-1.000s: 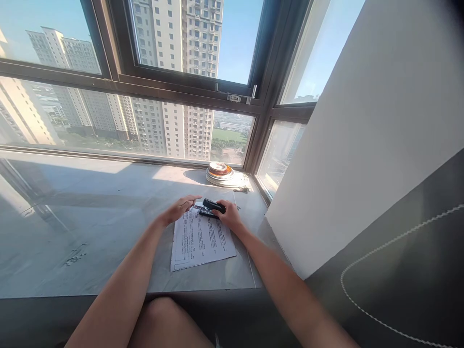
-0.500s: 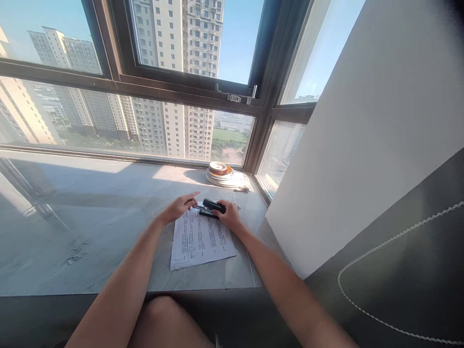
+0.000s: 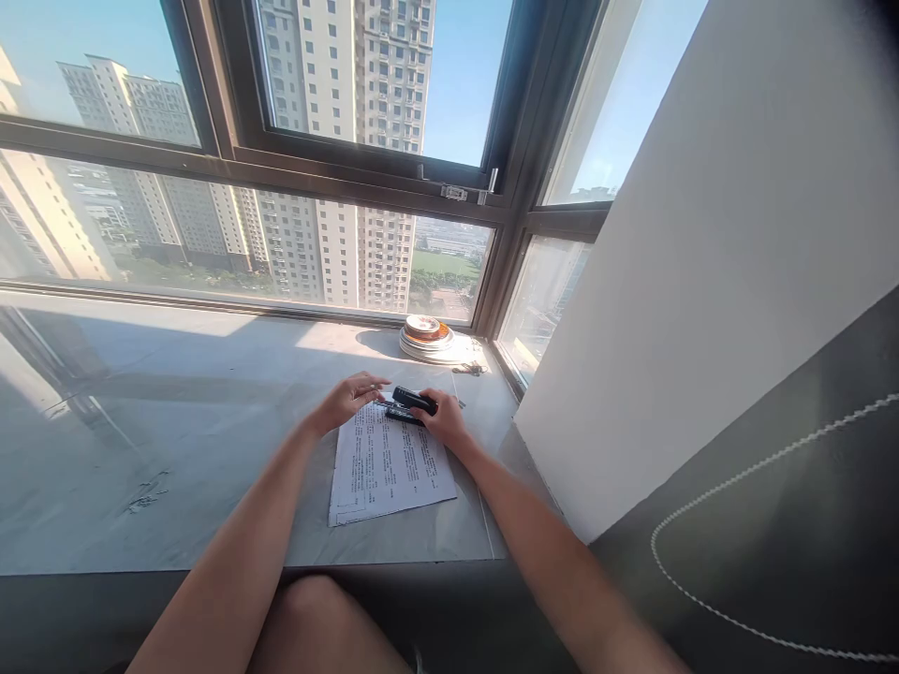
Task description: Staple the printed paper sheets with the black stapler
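Note:
A black stapler lies over the top of a printed sheet of paper, its upper arm raised from its base. My right hand is closed around the rear end of this stapler. Just left of its front end is my left hand, with the fingers stretched toward the metal part. Whether those fingertips touch the metal, or hold something tiny, I cannot make out. The paper lies flat on the grey marble sill, with several lines of print.
A stack of round plates or coils stands in the window corner, beside a small dark bundle. Small scraps lie on the marble sill at left. A white slanted wall and a beaded cord are on the right.
My left hand's fingers have gone from one pointing finger with the others curled to a straighter, stretched pose. My right hand and the stapler stay nearly where they were.

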The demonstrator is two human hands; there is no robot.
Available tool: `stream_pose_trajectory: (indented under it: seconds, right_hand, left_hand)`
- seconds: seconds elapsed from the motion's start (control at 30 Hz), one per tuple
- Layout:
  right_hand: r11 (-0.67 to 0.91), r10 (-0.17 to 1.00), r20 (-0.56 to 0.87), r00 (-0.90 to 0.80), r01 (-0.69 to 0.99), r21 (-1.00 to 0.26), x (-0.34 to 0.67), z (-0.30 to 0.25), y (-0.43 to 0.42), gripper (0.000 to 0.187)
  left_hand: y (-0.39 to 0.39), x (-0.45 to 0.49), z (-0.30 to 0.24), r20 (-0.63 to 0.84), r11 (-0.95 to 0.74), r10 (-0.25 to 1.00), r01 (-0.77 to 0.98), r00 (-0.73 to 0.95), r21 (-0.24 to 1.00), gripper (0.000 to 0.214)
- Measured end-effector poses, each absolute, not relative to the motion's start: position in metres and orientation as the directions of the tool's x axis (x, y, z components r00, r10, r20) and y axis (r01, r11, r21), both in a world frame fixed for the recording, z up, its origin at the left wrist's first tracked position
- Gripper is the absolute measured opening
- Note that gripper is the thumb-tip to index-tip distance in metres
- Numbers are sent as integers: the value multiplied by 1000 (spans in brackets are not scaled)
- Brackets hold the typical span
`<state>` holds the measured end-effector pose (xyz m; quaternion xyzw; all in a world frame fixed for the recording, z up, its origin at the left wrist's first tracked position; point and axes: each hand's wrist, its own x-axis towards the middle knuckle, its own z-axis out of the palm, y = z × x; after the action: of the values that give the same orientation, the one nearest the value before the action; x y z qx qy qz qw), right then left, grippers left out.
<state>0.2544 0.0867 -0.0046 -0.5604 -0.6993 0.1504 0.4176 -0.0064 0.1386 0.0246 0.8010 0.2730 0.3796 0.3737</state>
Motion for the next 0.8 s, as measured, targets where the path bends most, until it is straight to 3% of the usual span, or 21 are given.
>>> stream_pose_trajectory:
  seconds: [0.13, 0.3, 0.47, 0.8]
  right_hand:
    - [334, 909, 414, -39, 662, -672, 255, -4, 87, 28]
    - [339, 903, 428, -30, 661, -669, 254, -3, 85, 28]
    - [336, 908, 417, -40, 665, -667, 255, -5, 86, 30]
    - [340, 905, 423, -40, 668, -662, 254, -5, 85, 31]
  left_hand:
    - [135, -7, 27, 339, -510, 765, 193, 548, 838, 63]
    - [133, -7, 30, 349, -593, 724, 279, 595, 755, 38]
    - [136, -7, 28, 459, -706, 659, 278, 596, 652, 32]
    - [155, -5, 11, 514, -761, 644, 409, 566, 504, 21]
